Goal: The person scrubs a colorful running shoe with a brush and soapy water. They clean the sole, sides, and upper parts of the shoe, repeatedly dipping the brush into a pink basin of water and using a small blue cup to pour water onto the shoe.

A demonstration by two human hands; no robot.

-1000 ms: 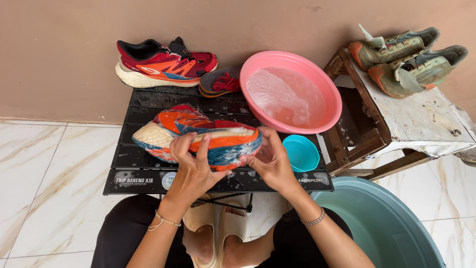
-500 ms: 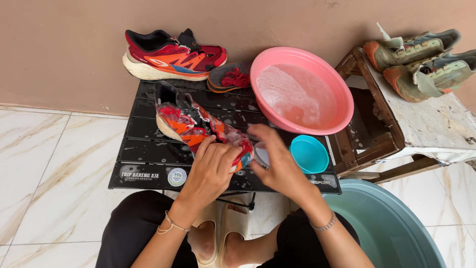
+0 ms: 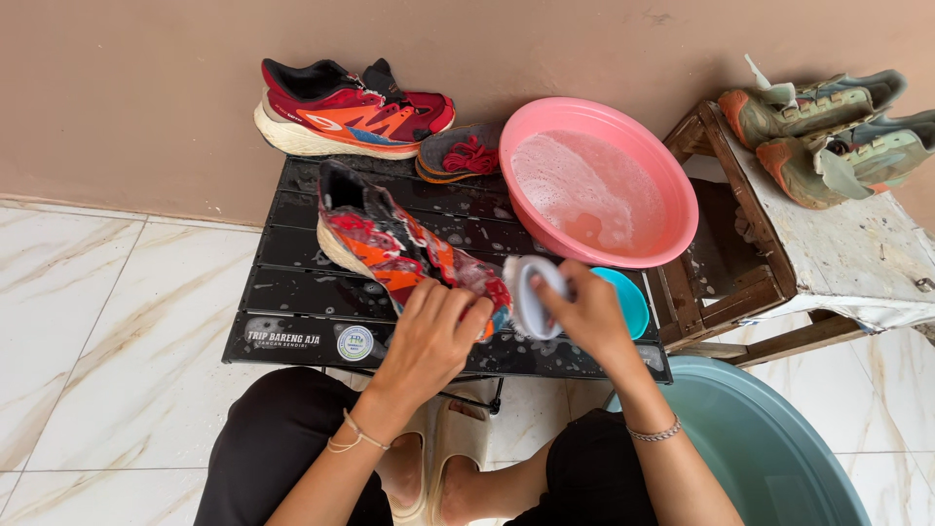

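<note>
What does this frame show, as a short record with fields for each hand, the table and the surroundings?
left hand: left hand grips the toe of the wet shoe
right hand: right hand holds a brush at the toe
table: black table, second shoe, insole, pink basin of soapy water, blue cup
right side: stool with green shoes
floor: teal tub

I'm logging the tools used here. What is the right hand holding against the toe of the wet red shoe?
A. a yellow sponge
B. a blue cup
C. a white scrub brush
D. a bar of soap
C: the right hand grips a white scrub brush against the shoe.
</note>
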